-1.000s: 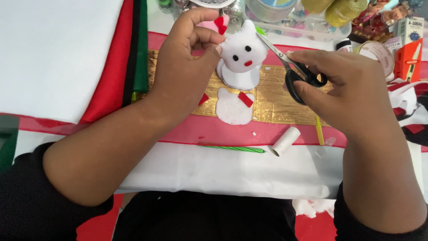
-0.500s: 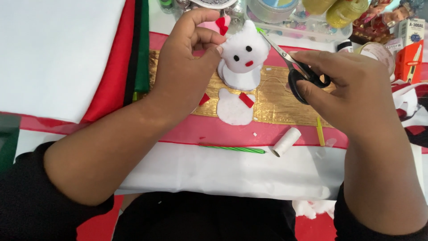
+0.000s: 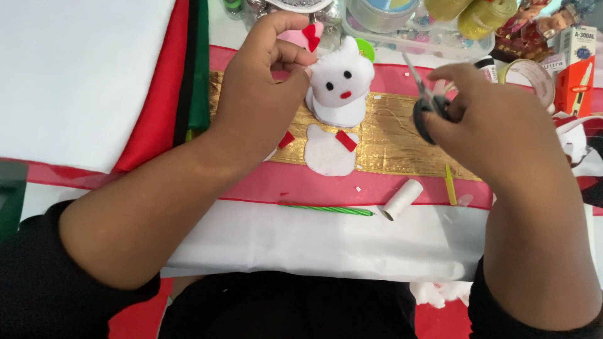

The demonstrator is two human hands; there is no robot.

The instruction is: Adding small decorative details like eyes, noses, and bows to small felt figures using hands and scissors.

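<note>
My left hand [image 3: 260, 94] pinches a stuffed white felt cat head [image 3: 341, 85] with black eyes and a red mouth, holding it upright over the gold strip [image 3: 402, 141]. A small red bow [image 3: 310, 36] sits by my fingertips at the head's left ear. My right hand [image 3: 483, 119] grips black-handled scissors [image 3: 426, 107], blades pointing up and left, a little to the right of the head and apart from it. A flat white cat-shaped felt cutout [image 3: 328, 150] with a red piece lies below the head.
A green twisted stick [image 3: 326, 208] and a small white paper roll [image 3: 402, 199] lie on white felt [image 3: 282, 242]. Red, green and white felt sheets [image 3: 157, 81] are stacked at left. Jars, tape rolls and glue boxes [image 3: 575, 59] crowd the far edge.
My right hand has pulled the scissors away to the right of the cat head and tilted the blades more upright. The left hand keeps holding the head.
</note>
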